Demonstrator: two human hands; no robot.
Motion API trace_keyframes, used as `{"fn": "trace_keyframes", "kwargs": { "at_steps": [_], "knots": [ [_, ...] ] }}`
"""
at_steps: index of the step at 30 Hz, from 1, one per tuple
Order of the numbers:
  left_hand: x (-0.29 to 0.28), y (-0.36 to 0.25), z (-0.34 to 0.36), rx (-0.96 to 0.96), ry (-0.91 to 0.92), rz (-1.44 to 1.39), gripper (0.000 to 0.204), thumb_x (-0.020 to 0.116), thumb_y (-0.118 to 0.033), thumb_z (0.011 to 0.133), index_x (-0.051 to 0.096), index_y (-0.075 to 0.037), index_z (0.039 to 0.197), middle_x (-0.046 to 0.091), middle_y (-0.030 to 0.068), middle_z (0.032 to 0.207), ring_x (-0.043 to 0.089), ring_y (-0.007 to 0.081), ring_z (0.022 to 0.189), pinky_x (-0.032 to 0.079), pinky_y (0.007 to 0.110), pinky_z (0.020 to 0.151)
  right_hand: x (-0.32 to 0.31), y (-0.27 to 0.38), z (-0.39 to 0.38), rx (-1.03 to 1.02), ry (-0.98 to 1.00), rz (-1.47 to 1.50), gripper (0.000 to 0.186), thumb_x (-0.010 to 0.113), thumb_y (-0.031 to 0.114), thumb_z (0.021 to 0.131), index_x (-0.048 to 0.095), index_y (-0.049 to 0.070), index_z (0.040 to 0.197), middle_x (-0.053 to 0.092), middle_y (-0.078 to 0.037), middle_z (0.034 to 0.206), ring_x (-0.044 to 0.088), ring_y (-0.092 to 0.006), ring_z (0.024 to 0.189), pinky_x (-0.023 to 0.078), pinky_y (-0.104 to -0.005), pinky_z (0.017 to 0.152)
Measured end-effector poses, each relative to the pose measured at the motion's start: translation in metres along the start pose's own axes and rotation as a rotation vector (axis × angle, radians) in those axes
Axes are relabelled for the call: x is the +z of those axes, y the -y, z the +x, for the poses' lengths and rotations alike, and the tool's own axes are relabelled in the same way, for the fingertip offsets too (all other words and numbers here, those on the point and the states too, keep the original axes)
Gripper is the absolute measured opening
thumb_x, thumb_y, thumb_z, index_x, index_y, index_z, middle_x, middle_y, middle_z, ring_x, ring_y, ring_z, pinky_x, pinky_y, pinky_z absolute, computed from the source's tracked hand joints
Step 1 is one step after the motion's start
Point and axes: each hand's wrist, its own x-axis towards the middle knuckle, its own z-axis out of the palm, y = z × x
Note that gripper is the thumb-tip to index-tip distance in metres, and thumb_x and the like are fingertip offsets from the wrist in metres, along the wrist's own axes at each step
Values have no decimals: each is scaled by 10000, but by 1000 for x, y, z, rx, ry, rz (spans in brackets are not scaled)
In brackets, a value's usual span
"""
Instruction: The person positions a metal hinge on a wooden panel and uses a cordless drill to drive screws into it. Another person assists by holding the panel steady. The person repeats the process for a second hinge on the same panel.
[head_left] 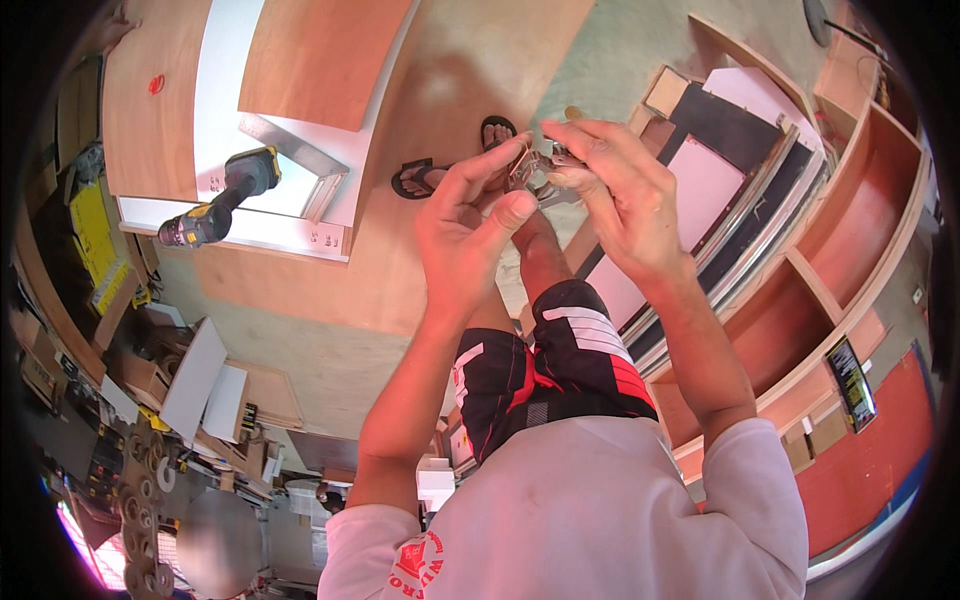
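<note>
In front of my body, both hands are raised and close together around a small shiny metal hinge (533, 172). My left hand (458, 225) has its thumb and fingers closed round the left side of the hinge. From the other side, my right hand (635, 190) pinches the hinge's right part between thumb and fingers. My fingers hide some of the metal, so its full shape does not show.
On the left, a cordless drill (232, 196) and a metal square (325, 182) lie on white and wooden panels (330, 60). To the right are stacked panels (700, 180) and a wooden shelf frame (815, 280). My sandalled feet (425, 178) stand below my hands.
</note>
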Motion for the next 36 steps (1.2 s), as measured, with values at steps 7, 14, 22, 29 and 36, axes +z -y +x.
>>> {"fn": "trace_keyframes", "kwargs": {
  "at_steps": [7,14,22,29,36],
  "knots": [
    [37,14,-3,-136,60,-146,527,832,-61,905,586,26,1363,651,166,1414,629,208,1279,519,354,1078,-26,-12,-29,71,-99,37,300,700,30,963,713,-31,1257,693,-158,1128,679,-290,966,567,-370,833],
    [61,28,-8,-189,99,-129,531,832,-64,909,571,24,1362,655,170,1405,640,193,1235,524,340,1060,-39,-24,-53,117,-194,61,318,735,53,947,725,1,1260,684,-140,1127,677,-288,966,563,-372,825],
    [69,41,-9,-253,106,-84,573,864,-108,891,568,42,1358,671,159,1362,643,196,1212,522,342,1052,-41,-39,-69,147,-198,40,299,730,67,951,740,17,1246,659,-140,1092,678,-286,937,560,-377,807],
    [68,35,-7,-267,103,-12,587,867,-104,883,581,61,1368,674,153,1345,636,192,1216,514,343,1050,-40,-44,-68,125,-166,25,304,723,56,949,738,18,1250,644,-141,1071,678,-287,901,559,-379,789],
    [61,23,-4,-255,139,42,573,850,-82,890,617,89,1385,718,135,1240,670,168,1127,545,329,983,-40,-43,-61,88,-113,11,306,722,76,956,736,20,1257,643,-138,1059,665,-275,875,551,-368,768]
  ]
}}
